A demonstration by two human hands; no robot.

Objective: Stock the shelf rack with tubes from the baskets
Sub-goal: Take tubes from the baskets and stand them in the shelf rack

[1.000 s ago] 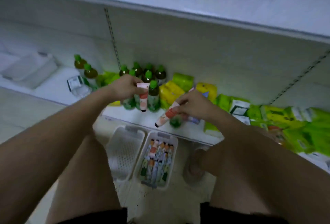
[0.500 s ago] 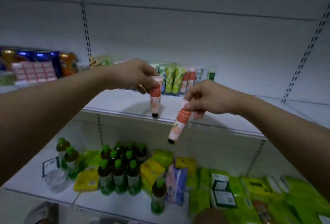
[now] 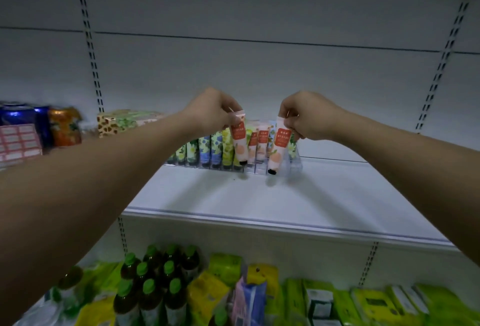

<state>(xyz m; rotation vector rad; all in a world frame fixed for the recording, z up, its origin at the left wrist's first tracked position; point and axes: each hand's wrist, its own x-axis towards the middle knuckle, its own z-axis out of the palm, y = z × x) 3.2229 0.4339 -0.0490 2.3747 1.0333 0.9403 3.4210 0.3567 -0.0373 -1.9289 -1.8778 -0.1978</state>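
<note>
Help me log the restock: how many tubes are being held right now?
2. The left hand pinches one orange-label tube; the right hand pinches another. Both hang cap-down in front of the clear rack, not yet in it.

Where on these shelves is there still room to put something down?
The white shelf is bare in front of the clear tube rack, out to its front edge, and rightward past the rack's end. The lower shelf is crowded with green-capped bottles and green packets. Snack bags fill the far left.
</note>
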